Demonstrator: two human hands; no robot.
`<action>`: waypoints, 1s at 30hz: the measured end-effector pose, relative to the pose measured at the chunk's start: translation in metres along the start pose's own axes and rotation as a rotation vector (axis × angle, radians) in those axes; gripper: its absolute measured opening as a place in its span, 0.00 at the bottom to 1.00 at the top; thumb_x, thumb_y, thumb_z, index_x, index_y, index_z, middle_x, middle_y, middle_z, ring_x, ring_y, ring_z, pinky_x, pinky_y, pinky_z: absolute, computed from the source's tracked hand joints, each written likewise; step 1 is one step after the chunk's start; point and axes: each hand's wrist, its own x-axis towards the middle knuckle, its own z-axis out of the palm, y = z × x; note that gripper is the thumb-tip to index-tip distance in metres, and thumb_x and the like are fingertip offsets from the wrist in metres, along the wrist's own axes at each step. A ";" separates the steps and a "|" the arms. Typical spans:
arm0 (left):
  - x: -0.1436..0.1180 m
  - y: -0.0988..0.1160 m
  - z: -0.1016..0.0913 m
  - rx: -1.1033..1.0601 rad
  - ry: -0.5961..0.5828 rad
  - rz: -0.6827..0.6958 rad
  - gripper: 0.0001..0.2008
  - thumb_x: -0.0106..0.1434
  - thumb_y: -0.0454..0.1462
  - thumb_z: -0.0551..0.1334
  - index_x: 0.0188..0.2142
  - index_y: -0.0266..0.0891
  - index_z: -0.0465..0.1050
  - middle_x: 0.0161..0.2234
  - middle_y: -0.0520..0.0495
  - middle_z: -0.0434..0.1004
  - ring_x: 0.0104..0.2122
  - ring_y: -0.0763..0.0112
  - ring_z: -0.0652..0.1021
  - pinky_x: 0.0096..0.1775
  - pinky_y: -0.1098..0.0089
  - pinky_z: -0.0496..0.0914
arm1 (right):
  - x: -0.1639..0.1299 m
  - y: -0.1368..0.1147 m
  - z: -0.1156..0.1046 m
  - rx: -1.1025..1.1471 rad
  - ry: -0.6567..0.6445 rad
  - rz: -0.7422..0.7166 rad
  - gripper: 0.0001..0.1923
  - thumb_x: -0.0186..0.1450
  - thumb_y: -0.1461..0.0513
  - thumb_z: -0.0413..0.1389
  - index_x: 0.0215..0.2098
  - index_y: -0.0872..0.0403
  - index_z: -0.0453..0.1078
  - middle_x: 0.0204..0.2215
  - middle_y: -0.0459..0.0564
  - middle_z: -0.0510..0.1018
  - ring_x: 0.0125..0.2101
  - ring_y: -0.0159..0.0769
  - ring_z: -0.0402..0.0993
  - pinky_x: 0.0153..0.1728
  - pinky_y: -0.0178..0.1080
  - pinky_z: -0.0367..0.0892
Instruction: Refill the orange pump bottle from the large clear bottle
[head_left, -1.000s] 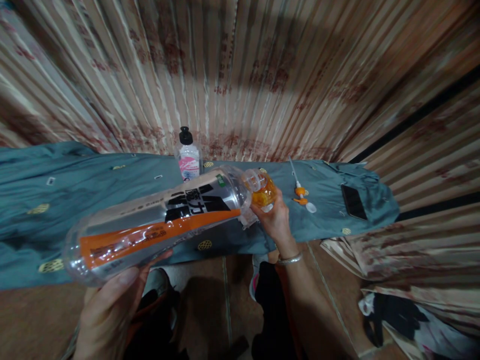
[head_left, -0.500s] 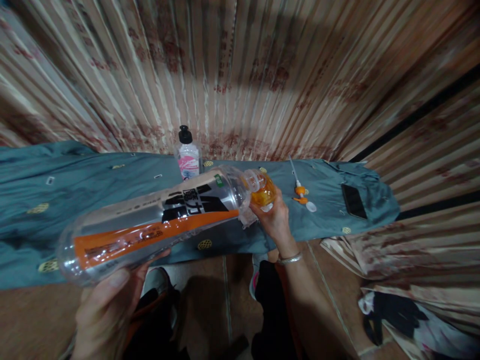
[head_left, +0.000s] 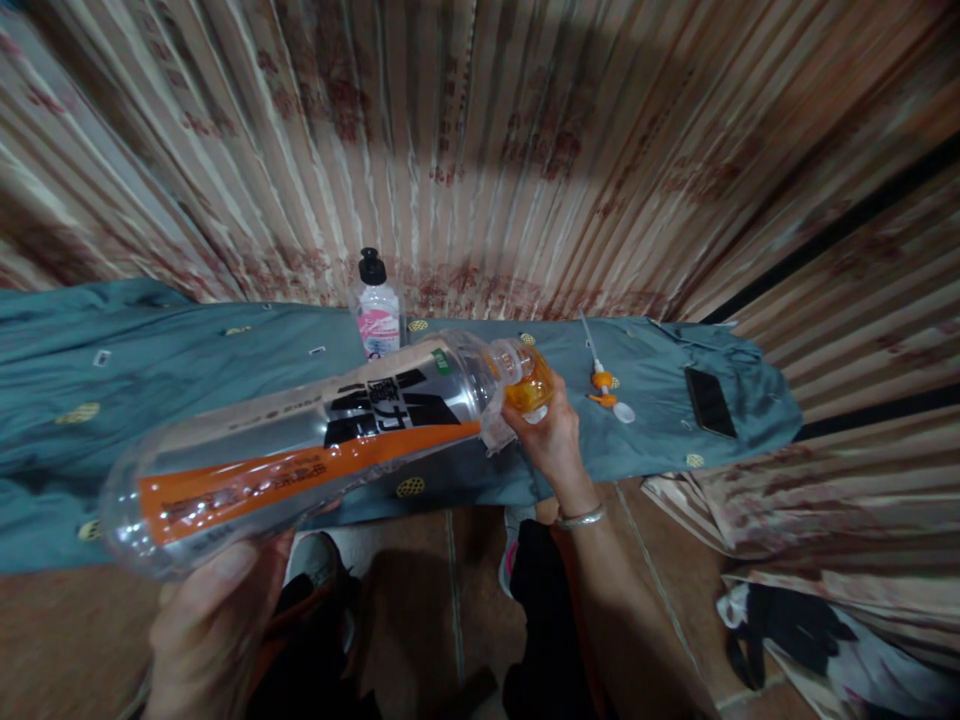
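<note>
A large clear plastic bottle with a silver, black and orange label lies tilted in the air, its neck pointing right. My left hand is closed around its lower part from below. At the bottle's mouth is a small clear container with amber liquid, and my right hand is closed around that. The two openings meet or overlap; the exact contact is hard to see. Torn clear plastic hangs near the big bottle's neck. Past the bottle, an orange pump head with a white tube rests on the cloth.
A clear bottle with a black cap and pink label stands behind the large bottle. A phone lies at the right end of the teal cloth. Pleated curtains hang close behind. Dark and white fabric lies at lower right.
The base of the large bottle has shifted slightly left and down with my left hand. My right hand and the small container stay almost where they were.
</note>
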 end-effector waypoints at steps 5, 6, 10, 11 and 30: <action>-0.001 0.005 0.012 0.034 0.130 0.002 0.19 0.51 0.39 0.68 0.44 0.54 0.81 0.47 0.55 0.84 0.66 0.52 0.66 0.62 0.53 0.66 | 0.000 -0.002 -0.001 0.005 -0.003 -0.004 0.33 0.58 0.56 0.65 0.59 0.52 0.62 0.51 0.56 0.80 0.49 0.47 0.80 0.49 0.48 0.76; -0.001 0.005 0.013 0.038 0.133 0.006 0.19 0.50 0.39 0.68 0.44 0.54 0.81 0.47 0.55 0.84 0.66 0.52 0.65 0.62 0.53 0.67 | 0.000 -0.003 -0.001 0.006 -0.002 -0.005 0.33 0.58 0.56 0.65 0.59 0.52 0.62 0.51 0.56 0.80 0.49 0.47 0.80 0.49 0.48 0.76; 0.002 0.004 0.013 0.002 0.087 0.004 0.20 0.48 0.39 0.70 0.44 0.54 0.81 0.47 0.56 0.84 0.66 0.51 0.66 0.60 0.54 0.70 | 0.000 -0.003 -0.001 0.000 -0.010 0.004 0.33 0.58 0.56 0.66 0.59 0.51 0.63 0.51 0.55 0.80 0.48 0.47 0.80 0.48 0.48 0.76; 0.003 0.003 0.013 -0.010 0.065 0.012 0.20 0.48 0.39 0.70 0.44 0.53 0.81 0.47 0.56 0.84 0.65 0.51 0.67 0.59 0.54 0.72 | 0.000 -0.003 -0.001 -0.002 -0.008 0.009 0.33 0.58 0.56 0.66 0.59 0.52 0.63 0.50 0.55 0.80 0.48 0.47 0.80 0.48 0.48 0.76; 0.004 0.001 0.007 -0.032 0.044 0.001 0.21 0.49 0.38 0.70 0.46 0.51 0.81 0.43 0.54 0.85 0.62 0.51 0.71 0.56 0.54 0.75 | 0.000 -0.002 -0.001 0.011 -0.003 -0.005 0.34 0.57 0.57 0.66 0.58 0.53 0.62 0.51 0.57 0.80 0.50 0.48 0.79 0.49 0.49 0.76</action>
